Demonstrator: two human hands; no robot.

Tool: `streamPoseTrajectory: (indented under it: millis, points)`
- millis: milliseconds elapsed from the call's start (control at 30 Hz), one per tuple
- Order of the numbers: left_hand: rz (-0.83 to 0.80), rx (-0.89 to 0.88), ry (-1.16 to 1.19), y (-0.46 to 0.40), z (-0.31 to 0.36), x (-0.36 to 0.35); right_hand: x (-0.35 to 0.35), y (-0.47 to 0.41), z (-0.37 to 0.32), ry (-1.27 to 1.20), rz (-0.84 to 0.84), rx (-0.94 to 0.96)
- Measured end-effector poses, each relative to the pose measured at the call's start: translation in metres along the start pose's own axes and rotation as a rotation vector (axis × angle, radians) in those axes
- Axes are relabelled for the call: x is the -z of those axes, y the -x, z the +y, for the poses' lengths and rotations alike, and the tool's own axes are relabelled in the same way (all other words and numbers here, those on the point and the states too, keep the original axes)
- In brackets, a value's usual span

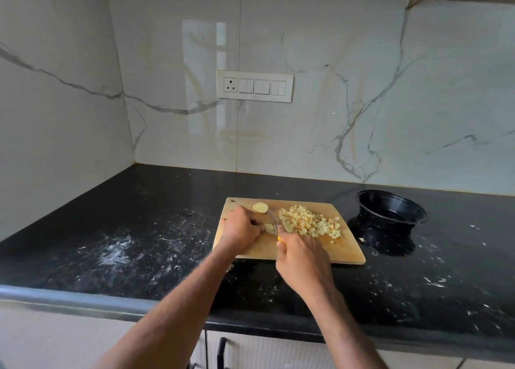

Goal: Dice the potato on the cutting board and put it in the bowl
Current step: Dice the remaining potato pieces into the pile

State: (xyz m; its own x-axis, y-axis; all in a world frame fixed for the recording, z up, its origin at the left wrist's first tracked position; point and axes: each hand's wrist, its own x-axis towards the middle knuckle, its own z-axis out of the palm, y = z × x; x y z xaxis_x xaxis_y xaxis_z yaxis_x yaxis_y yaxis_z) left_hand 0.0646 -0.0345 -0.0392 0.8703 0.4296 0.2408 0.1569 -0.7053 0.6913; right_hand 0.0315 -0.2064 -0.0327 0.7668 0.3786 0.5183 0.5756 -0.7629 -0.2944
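- Both our hands work over the cutting board (345, 253): our left hand (241, 229) curls its fingers down on a small piece of potato (269, 227), pinning it to the wood, while our right hand (302, 258) wraps round the yellow handle of the knife (274, 221).
- We see the blade angled away from us, its edge down at the pinned piece, just beside our left fingertips; whether it is already through the flesh we cannot tell.
- To the right of the blade lies a broad heap of diced potato (310, 222), pale yellow cubes spread across the middle and right of the board, with a cube or two strayed toward the board's near right part.
- One rounded end slice (260, 207) sits apart near the far left corner of the board, uncut.
- A black bowl (390, 208) stands on the dark countertop (125, 229) just beyond the board's right edge; as far as we can see, no potato lies in it.
- We judge the dicing nearly done: most of the potato is already in cubes, and what remains is the piece under our left hand and the end slice.
- We judge the second half of the task not yet begun: the whole heap has to go from the board into the bowl.
- White smears and specks mark the countertop on both sides of the board, and a switch panel (255, 86) sits on the marble wall behind.
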Motion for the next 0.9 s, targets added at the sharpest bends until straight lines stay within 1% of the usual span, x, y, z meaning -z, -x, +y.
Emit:
streamPoseTrajectory:
  millis: [133,300,400,467,567,667,767,833,900]
  points:
    - [0.035,0.051,-0.039,-0.002,0.002,-0.001,-0.012,-0.009,-0.006,0.050,-0.076,0.012]
    - [0.040,0.095,-0.060,-0.004,0.006,-0.001,-0.021,-0.001,0.000,0.031,-0.101,-0.004]
    - [0.034,0.107,-0.064,-0.004,0.009,0.000,-0.016,0.014,0.002,0.035,-0.143,0.011]
    - [0.039,0.096,-0.059,-0.003,0.008,-0.001,-0.009,0.022,0.007,0.036,-0.133,0.023]
    - [0.046,0.073,0.004,-0.002,0.003,-0.001,0.003,0.028,0.014,-0.004,-0.076,-0.003]
    - [0.049,0.093,0.132,-0.005,0.001,0.001,0.007,0.023,0.010,-0.015,-0.015,0.009]
    - [0.093,0.116,0.248,-0.013,-0.004,0.004,-0.001,0.016,0.004,-0.018,-0.050,0.074]
    - [0.117,0.109,0.259,-0.021,-0.007,0.006,-0.007,0.012,0.005,0.013,-0.090,0.103]
    - [0.122,0.094,0.242,-0.030,-0.010,0.007,-0.011,0.008,0.011,0.057,-0.088,0.079]
